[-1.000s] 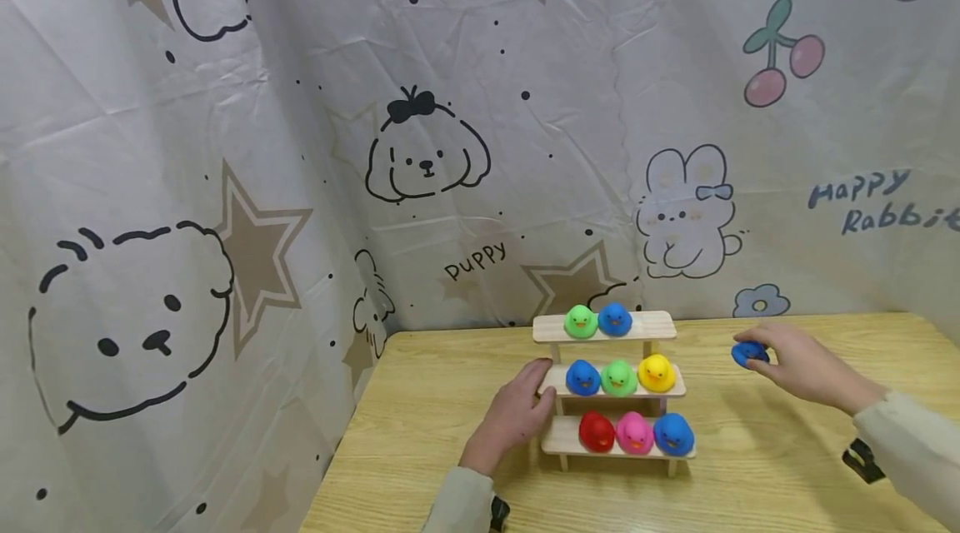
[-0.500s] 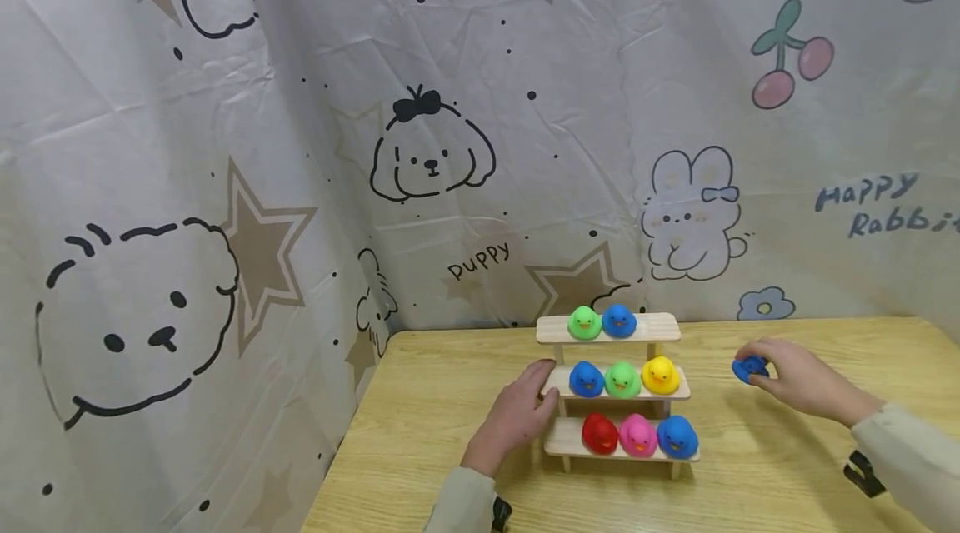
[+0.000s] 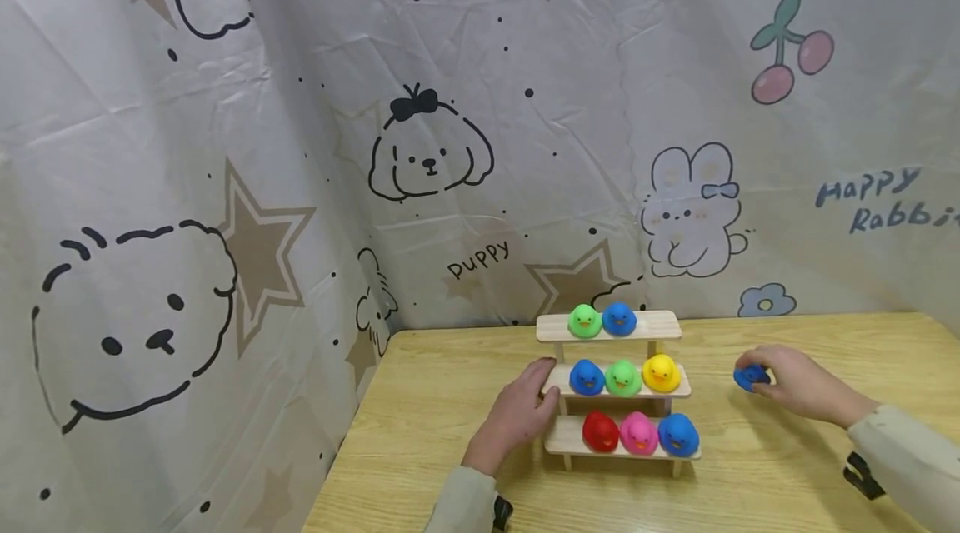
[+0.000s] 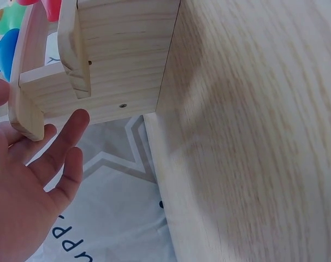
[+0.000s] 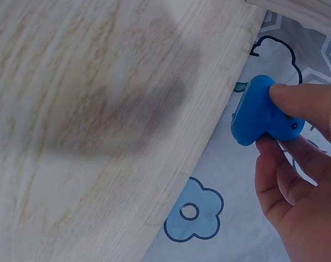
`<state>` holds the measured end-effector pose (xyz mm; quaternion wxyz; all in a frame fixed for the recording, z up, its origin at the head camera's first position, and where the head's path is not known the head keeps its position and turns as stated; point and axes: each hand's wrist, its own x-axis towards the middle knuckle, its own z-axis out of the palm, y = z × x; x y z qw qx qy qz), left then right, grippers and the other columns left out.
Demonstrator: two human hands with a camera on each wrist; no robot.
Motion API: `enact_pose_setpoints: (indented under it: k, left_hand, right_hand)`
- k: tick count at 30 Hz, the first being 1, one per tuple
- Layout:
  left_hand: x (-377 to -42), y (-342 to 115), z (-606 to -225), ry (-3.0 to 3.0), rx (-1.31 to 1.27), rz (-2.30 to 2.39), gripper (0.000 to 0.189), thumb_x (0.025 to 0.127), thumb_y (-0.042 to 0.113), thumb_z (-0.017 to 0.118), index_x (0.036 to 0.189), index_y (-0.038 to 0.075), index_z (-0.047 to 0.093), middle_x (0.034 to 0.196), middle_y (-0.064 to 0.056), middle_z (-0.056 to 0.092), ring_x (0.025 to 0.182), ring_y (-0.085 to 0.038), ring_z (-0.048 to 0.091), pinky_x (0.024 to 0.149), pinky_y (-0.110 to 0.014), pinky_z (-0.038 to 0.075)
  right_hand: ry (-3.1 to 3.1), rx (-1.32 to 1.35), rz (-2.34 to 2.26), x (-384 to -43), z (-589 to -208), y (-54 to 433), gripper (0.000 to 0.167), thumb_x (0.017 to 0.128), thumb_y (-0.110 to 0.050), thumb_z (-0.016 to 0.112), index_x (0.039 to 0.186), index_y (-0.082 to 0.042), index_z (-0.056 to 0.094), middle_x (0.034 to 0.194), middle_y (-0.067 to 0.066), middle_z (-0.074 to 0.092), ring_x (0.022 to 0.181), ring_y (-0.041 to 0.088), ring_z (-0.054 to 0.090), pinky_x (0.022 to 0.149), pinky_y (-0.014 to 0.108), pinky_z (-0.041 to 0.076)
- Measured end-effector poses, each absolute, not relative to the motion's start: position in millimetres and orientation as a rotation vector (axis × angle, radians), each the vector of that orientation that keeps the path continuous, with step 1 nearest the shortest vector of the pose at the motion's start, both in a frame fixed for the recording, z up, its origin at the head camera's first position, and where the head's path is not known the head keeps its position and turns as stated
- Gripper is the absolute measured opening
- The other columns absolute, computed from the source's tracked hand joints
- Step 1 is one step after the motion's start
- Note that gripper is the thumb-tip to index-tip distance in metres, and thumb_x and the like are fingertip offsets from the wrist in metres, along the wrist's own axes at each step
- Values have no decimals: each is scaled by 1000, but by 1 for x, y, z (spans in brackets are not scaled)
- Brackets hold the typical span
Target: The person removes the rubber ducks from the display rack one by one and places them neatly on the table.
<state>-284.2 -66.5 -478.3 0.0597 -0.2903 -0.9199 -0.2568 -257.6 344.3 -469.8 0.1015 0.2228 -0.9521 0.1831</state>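
Note:
My right hand (image 3: 795, 383) pinches a blue rubber duck (image 5: 261, 112) between thumb and fingertips. In the head view it is to the right of a three-tier wooden rack (image 3: 652, 325), with a shadow on the table below. My left hand (image 3: 517, 412) holds the left end of the middle shelf, thumb above; its other fingers (image 4: 61, 144) reach past the edge. A green duck (image 3: 584, 321) and a blue duck (image 3: 619, 320) sit on top. Blue, green and yellow ducks (image 3: 661, 373) fill the middle tier; red, pink (image 3: 639, 435) and blue ones line the bottom.
The rack stands on a light wooden table (image 3: 420, 400). Behind the table and along its left side hangs a pale curtain (image 3: 570, 166) printed with puppies, stars and a rabbit. Some bare shelf shows to the right of the ducks on the top tier.
Holding the blue duck, my right hand has come down slightly toward the table. My left hand stays at the rack. The head view has shifted a little.

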Motion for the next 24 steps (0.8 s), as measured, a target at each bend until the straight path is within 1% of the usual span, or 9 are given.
enact_pose_setpoints:
  k: [2,7,14,20,24]
  left_hand:
    - [-284,-67,-478,-2784,-880,-777,46,99,27,41,142,10,41,143,-4,42,126,-20,45,100,-36,40]
    - [-284,-66,-479,-2781,-880,-782,47,99,28,40,142,9,41,143,-5,42,126,-21,45,99,-36,41]
    - [-282,-63,-484,-2787,-846,-797,48,100,30,36,144,9,37,146,-6,38,129,-23,42,101,-39,38]
    - [-281,-61,-486,-2782,-830,-789,48,100,29,34,144,8,36,145,-8,38,126,-25,45,99,-41,40]
    - [-281,-60,-485,-2767,-838,-785,48,100,29,34,143,7,37,144,-9,39,125,-25,46,99,-40,40]
  right_hand:
    - [-2795,679,506,-258,-471,345,25,69,0,78,91,-9,68,88,-3,64,80,22,62,69,38,53]
    - [-2793,703,504,-258,-474,347,26,69,1,77,91,-10,68,89,-3,64,81,21,61,69,37,53]
    - [-2820,648,558,-255,-480,347,26,71,3,75,95,-3,68,94,4,65,86,28,62,73,42,52]
    - [-2836,606,614,-251,-485,350,30,71,3,75,99,6,66,96,14,65,89,36,62,75,49,51]
    - [-2823,568,611,-251,-488,355,33,72,2,75,103,8,64,99,20,65,91,40,61,78,53,49]
